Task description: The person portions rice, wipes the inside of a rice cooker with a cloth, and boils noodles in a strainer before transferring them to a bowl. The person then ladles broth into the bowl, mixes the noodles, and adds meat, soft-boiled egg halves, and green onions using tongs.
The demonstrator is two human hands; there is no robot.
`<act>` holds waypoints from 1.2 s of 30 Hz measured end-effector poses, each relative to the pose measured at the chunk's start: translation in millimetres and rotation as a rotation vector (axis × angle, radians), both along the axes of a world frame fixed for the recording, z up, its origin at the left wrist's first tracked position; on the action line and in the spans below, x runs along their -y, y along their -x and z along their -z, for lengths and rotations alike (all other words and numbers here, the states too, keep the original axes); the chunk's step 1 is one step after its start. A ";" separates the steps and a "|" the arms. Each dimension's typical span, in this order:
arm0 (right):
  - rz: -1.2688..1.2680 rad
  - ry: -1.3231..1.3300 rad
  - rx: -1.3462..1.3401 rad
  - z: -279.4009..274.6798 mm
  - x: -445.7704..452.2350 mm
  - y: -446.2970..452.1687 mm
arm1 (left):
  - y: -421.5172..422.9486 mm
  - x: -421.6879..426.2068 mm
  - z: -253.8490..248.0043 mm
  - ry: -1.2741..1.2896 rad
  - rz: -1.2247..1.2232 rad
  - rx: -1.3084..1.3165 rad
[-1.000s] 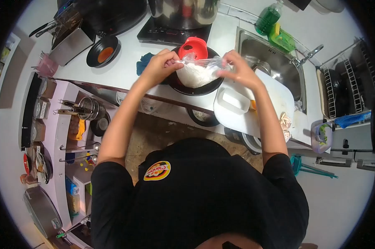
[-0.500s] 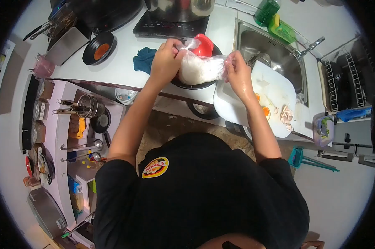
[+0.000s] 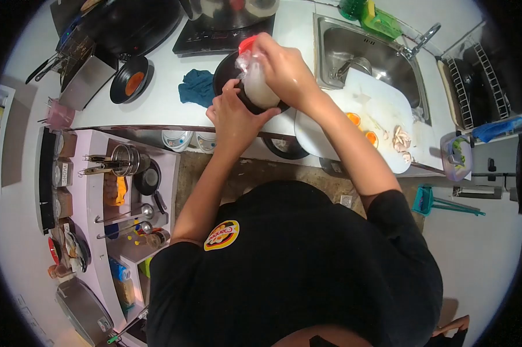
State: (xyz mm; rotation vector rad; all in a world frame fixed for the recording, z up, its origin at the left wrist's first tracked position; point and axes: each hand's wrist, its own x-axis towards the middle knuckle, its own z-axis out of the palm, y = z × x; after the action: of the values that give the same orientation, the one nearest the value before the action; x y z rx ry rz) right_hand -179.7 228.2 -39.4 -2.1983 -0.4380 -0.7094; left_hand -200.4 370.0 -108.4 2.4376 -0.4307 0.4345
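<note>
A clear plastic bag of white contents [image 3: 260, 89] hangs over a dark bowl [image 3: 221, 72] on the counter. My right hand [image 3: 285, 69] is closed on the upper part of the bag, with its fingertips partly hidden. Below and to the left, my left hand [image 3: 236, 115] has its fingers spread at the near side of the bowl, thumb pointing right under the bag. Part of a red plastic container [image 3: 247, 44] shows behind my right hand.
A teal cloth [image 3: 196, 88] and a small black pan [image 3: 132, 80] lie left. Behind is an induction cooker [image 3: 223, 36] with a steel pot. On the right are a white cutting board [image 3: 382, 107] with orange halves and mushroom-like pieces, and a sink [image 3: 382, 55]. Another person's arm [image 3: 453, 327] shows at bottom right.
My left hand has let go of the bag's edge and moved down to the bowl. My right hand has moved left and up with the bag, which now hangs upright instead of stretched between both hands.
</note>
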 end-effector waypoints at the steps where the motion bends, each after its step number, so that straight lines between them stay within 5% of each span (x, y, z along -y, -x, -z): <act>1: 0.001 -0.007 0.000 -3.5 -2.6 -4.8 | -0.2 0.7 -0.9 0.027 -0.022 -0.023; 11: -0.085 -0.183 -0.079 -56.2 3.9 -33.5 | -27.6 -15.9 -24.4 0.346 0.060 -0.116; 15: 0.077 -0.197 0.014 -17.5 29.7 -73.3 | -44.4 -14.4 -59.5 0.264 0.095 -0.111; 16: 0.155 -0.209 -0.193 -11.2 37.3 -74.0 | -52.1 -11.5 -63.7 0.216 0.130 -0.132; 21: 0.270 -0.083 -0.212 43.9 59.3 -76.4 | -85.7 0.6 -52.1 0.004 0.252 -0.116; 26: 0.350 -0.149 -0.287 53.6 59.5 -53.7 | -84.6 -5.1 -25.2 0.215 0.120 -0.068; 30: 0.382 -0.175 -0.308 46.8 64.7 -44.9 | -81.9 -23.6 -7.5 -0.085 0.096 0.189; 36: 0.358 -0.101 -0.227 43.1 62.3 -51.1 | -93.7 -12.7 3.9 -0.068 0.079 0.220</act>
State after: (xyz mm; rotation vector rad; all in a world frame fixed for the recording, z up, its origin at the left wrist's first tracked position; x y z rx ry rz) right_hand -128.6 165.9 -82.4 -2.2502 0.1089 -0.6407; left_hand -106.8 382.7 -112.2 2.4375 -0.6426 0.6669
